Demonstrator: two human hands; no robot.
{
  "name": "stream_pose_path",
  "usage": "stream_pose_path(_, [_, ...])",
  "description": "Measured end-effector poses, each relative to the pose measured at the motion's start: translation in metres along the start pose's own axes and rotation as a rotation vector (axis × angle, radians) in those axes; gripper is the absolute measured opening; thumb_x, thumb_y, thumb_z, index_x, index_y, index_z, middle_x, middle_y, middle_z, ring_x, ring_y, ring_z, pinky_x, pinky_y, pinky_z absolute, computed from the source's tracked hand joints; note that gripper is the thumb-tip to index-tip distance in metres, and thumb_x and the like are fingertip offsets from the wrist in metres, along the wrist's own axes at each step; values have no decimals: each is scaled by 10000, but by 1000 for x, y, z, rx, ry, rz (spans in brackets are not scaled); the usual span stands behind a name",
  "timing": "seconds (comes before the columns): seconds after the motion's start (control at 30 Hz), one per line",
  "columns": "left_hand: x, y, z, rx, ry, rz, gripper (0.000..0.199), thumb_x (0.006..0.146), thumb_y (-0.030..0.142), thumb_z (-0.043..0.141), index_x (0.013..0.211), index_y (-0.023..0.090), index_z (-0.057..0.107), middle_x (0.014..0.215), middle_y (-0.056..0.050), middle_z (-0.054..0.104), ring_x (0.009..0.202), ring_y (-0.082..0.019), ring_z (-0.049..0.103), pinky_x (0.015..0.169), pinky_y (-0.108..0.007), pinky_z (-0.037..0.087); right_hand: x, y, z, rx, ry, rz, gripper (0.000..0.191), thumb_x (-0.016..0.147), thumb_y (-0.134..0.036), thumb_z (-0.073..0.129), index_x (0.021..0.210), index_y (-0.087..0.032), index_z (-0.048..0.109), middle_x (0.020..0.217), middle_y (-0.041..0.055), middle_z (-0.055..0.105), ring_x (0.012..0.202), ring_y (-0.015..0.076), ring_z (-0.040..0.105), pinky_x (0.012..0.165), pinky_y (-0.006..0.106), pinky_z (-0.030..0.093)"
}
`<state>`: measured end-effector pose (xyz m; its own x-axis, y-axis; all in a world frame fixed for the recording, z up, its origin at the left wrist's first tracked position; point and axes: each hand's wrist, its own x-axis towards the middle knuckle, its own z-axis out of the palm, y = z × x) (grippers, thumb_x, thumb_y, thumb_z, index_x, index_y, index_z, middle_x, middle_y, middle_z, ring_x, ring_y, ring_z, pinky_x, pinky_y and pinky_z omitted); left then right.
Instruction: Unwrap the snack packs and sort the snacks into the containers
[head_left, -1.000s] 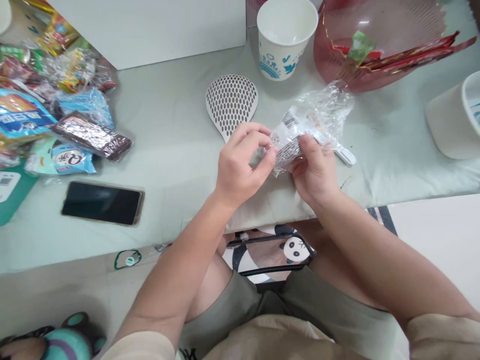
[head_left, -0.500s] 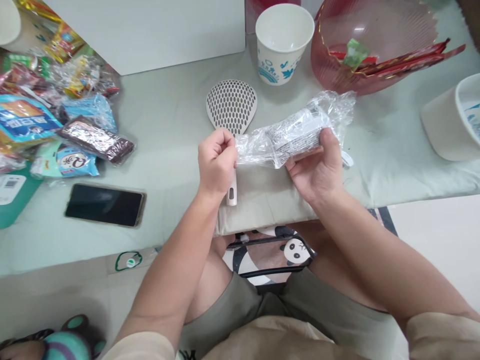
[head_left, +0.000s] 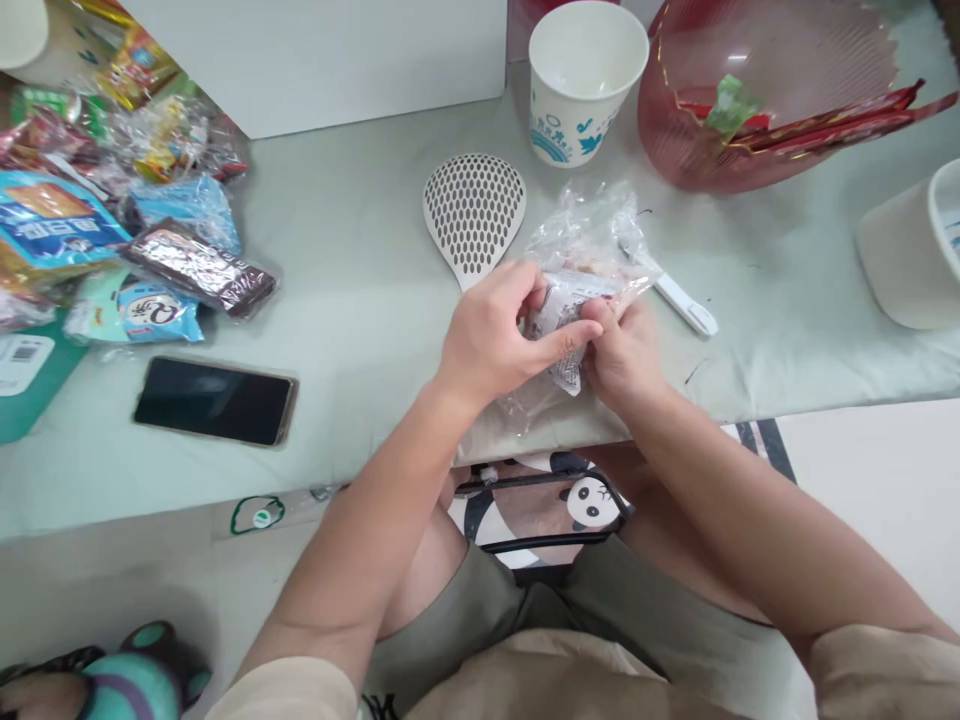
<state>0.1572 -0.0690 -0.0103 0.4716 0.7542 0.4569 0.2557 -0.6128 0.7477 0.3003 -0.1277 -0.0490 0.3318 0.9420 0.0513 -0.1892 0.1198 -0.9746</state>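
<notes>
- The left hand's [head_left: 489,330] fingers grip the pack [head_left: 571,290].
- The pack is between both hands, over the counter [head_left: 352,260]; its wrap [head_left: 592,215], just pulled long, is now bunched, so unwrapping seems unfinished.
- The right hand's [head_left: 628,352] fingers grip it too.

This looks like a home: a cloth-covered table [head_left: 352,330] holds piled snack packets [head_left: 199,268], a phone [head_left: 215,401], a strainer [head_left: 475,212], a paper cup [head_left: 574,125] and a red bowl [head_left: 679,135].
</notes>
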Motion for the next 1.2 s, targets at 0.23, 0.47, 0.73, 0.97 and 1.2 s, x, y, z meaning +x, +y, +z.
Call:
stream_pose_path(0.23, [-6, -2, 0, 130, -32, 12, 278, 1024, 361, 491, 774, 239, 493, 777, -28, 522, 711, -187, 538, 660, -347, 414, -1, -6, 3, -42, -64, -17, 484, 853, -684, 702, 1105, -271, 692, 1197, 71, 734, 1236, 290, 671, 1092, 466, 533])
stream_pose_path(0.47, [-1, 0, -2, 34, 52, 29, 301, 988, 237, 457, 700, 239, 369, 674, -5, 461, 660, -171, 494, 652, -343, 396, -3, -7, 3, -81, -41, 14, 539, 812, -703, 730, 1127, -271, 672, 1227, 75, 723, 1277, 309, 629, 1151, 523, 484])
stream_pose_path(0.73, [4, 9, -12, -41, 16, -240, 452, 894, 327, 669, 599, 226, 342, 548, 49, 347, 523, -114, 335, 538, -319, 307, -5, -14, 2, -117, -126, 57, 502, 774, -650, 801, 1086, -280, 667, 1121, 59, 750, 1119, 315, 687, 1101, 585, 507])
stream_pose_path(0.97, [5, 2, -20, -174, 69, -257, 410, 916, 259, 642, 588, 214, 401, 546, 36, 372, 528, -109, 344, 512, -296, 306, -2, 0, -2, -38, -80, 65, 595, 841, -742, 654, 1270, -330, 634, 1293, 58, 729, 1365, 320, 607, 1097, 532, 545])
stream_pose_path(1.2, [10, -10, -31, -457, 97, -459, 439, 903, 397, 686, 578, 217, 451, 546, 27, 365, 504, -101, 345, 475, -284, 291, 6, -8, -2, 86, 46, 158, 530, 824, -789, 532, 1069, -353, 708, 1216, 9, 774, 1330, 324, 646, 1030, 525, 599])
